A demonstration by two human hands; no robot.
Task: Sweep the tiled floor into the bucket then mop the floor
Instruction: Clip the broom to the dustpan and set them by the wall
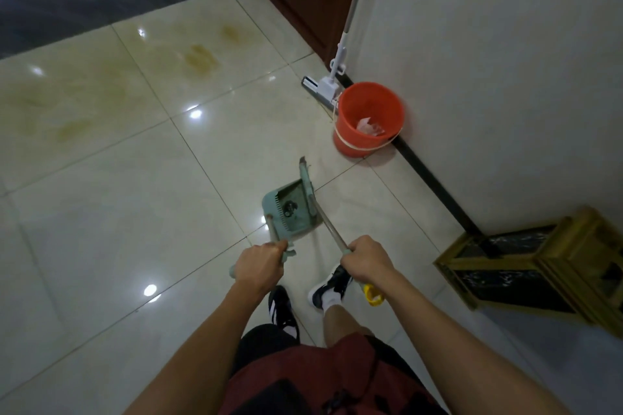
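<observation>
Left hand grips dustpan handle; right hand grips broom pole. Dark clump in pan, possibly hair. Bucket by wall; mop top cut off.

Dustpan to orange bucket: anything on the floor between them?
Head view: only bare tile between the dustpan and the orange bucket; the broom head stands at the dustpan's far edge.
</observation>
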